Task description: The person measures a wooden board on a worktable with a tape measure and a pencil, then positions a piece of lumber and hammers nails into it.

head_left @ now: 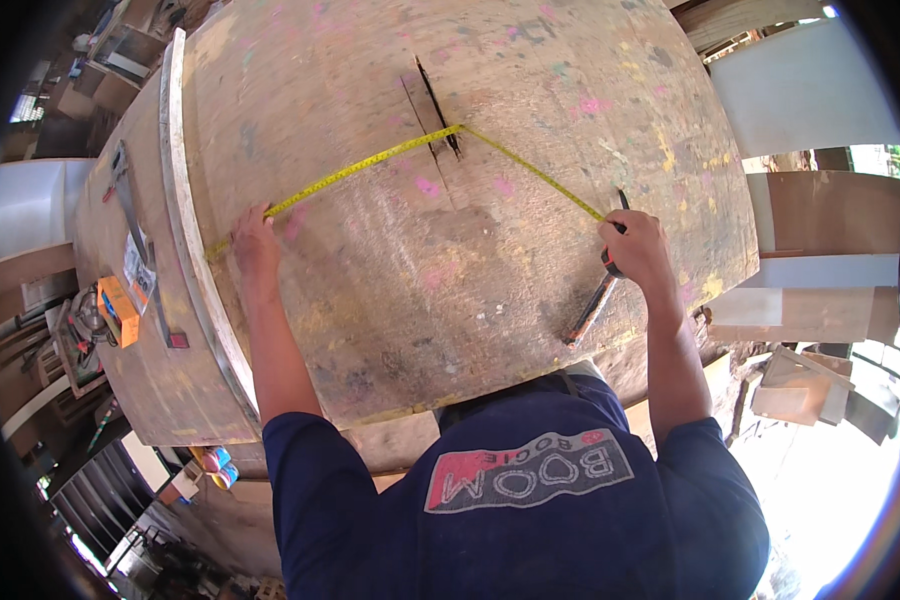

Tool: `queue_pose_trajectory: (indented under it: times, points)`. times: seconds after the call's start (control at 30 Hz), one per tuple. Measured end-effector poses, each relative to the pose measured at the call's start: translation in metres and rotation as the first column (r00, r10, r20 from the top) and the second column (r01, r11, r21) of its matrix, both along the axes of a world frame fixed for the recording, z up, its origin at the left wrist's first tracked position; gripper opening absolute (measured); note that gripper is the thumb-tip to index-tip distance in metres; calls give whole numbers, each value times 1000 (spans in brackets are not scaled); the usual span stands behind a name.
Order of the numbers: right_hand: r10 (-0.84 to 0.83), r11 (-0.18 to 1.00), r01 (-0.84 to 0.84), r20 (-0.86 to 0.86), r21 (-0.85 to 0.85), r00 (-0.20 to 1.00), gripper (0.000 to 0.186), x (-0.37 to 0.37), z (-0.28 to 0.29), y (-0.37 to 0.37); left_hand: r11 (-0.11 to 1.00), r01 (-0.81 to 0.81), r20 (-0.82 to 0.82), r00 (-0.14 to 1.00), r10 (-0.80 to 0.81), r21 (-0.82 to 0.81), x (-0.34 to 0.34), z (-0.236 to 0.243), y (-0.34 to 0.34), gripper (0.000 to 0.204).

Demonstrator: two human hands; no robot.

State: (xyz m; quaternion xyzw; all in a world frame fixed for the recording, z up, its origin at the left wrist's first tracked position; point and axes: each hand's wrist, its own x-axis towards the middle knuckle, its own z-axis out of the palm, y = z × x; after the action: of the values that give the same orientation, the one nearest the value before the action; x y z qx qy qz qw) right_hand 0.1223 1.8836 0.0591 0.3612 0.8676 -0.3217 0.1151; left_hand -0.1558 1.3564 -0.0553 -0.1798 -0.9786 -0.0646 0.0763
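A yellow measuring tape (pixel 370 160) runs from my left hand to a bend near the middle of the worn wooden tabletop (pixel 370 290), then slants down to my right hand. My left hand (pixel 255 240) pinches the tape beside a long pale strip (pixel 182 190), and the tape's end reaches that strip. Closed around a black and orange tape measure case, mostly hidden by the fingers, is my right hand (pixel 638 248). A thin dark point (pixel 623 198) sticks out above it. Just below that hand, a slim orange and black tool (pixel 592 312) slants over the tabletop; its kind is unclear.
Left of the strip lie a long metal tool (pixel 122 185), a clear plastic packet (pixel 138 270) and an orange box (pixel 118 310). Dark slits (pixel 435 105) cut the tabletop's far middle. Boards (pixel 820 215) stand beyond its right edge.
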Motion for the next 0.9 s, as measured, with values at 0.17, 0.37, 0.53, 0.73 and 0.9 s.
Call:
queue_pose_trajectory:
  times: [0.17, 0.37, 0.53, 0.73, 0.9]
  points:
    - [6, 1000, -5, 24, -14, 1000, 26, 0, 0, 1, 999, 8, 34, 999, -10, 53, -11, -2, -7, 21]
    - [10, 1000, -10, -11, 22, 1000, 26, 2, -1, 2, 994, 40, 16, 999, -41, 102, -14, -2, -5, 19]
    - [4, 1000, -4, 35, -2, 999, 25, 0, 5, 3, 992, 39, 24, 999, -42, 122, -13, -2, -8, 19]
    - [-13, 1000, 13, 18, -14, 1000, 25, 0, 6, 1, 989, 42, 41, 998, -48, 141, -13, -3, -11, 18]
    - [-14, 1000, 14, -2, -23, 1000, 25, 1, 7, 0, 992, 22, 29, 999, -26, 127, -12, -4, -12, 18]
